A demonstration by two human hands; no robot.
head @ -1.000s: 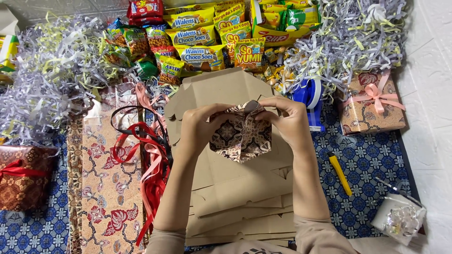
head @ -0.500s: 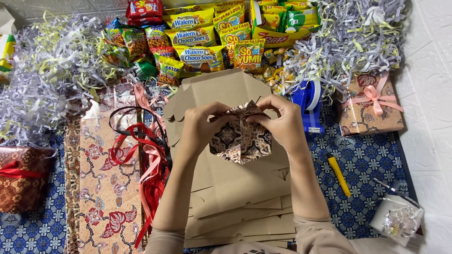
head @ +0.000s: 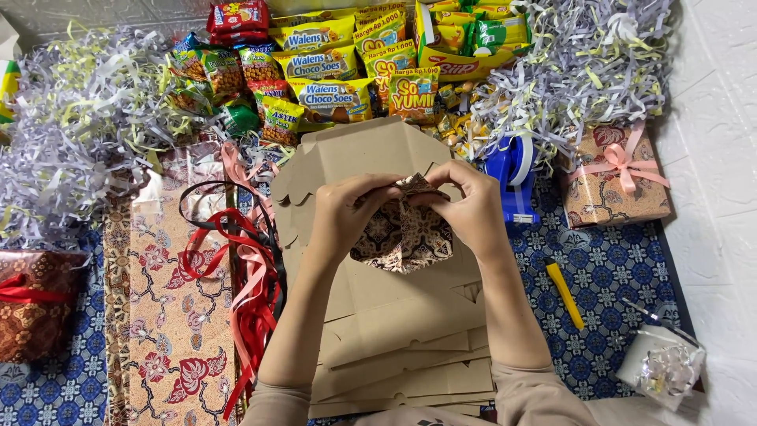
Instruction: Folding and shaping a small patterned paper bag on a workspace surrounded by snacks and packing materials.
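Observation:
A small box (head: 404,233) covered in brown patterned paper is held up between both hands above a stack of flat brown cardboard box blanks (head: 378,315). My left hand (head: 345,217) grips its left side, thumb and fingers pinching the top flaps. My right hand (head: 465,207) pinches the top flaps from the right. The fingertips of both hands meet at the box's top edge, which is partly hidden by them.
Snack packets (head: 331,67) lie at the back, shredded paper (head: 71,142) at left and back right. Red and pink ribbons (head: 236,260) lie left of the cardboard. A blue tape dispenser (head: 511,177), a wrapped gift box with pink bow (head: 615,173) and a yellow cutter (head: 564,293) sit right.
Both hands have shifted slightly on the box's top flaps, pressing them closer together. The box stays in about the same place.

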